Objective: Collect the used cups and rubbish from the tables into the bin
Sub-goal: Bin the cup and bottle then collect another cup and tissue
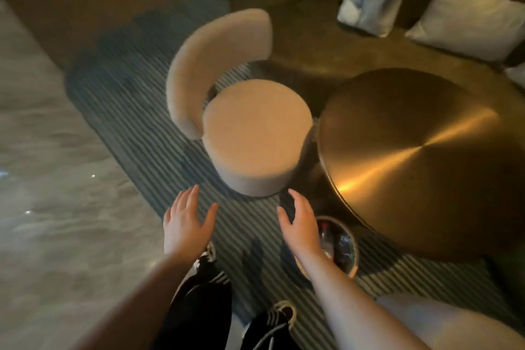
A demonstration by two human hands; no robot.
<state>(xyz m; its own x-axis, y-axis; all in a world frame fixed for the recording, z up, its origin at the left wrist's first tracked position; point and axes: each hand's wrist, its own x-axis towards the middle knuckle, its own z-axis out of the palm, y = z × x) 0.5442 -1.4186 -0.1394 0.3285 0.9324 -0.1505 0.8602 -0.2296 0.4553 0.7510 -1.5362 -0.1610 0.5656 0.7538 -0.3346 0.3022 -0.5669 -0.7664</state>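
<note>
Striped carpet runs beneath a bare brass round table at three o'clock. Left hand and right hand hover spread, empty. Bin at five o'clock already holds bottles; this table seems finished.

A striped rug lies over the pale marbled floor, its edge running diagonally from upper left to lower centre. On the rug stand a beige round-seated chair with a curved backrest, a round brass-coloured table just beside it to the right, and a small round bin at the table's near edge holding bottles and other rubbish, too blurred to name. The tabletop shows only a streak of reflected light.
</note>
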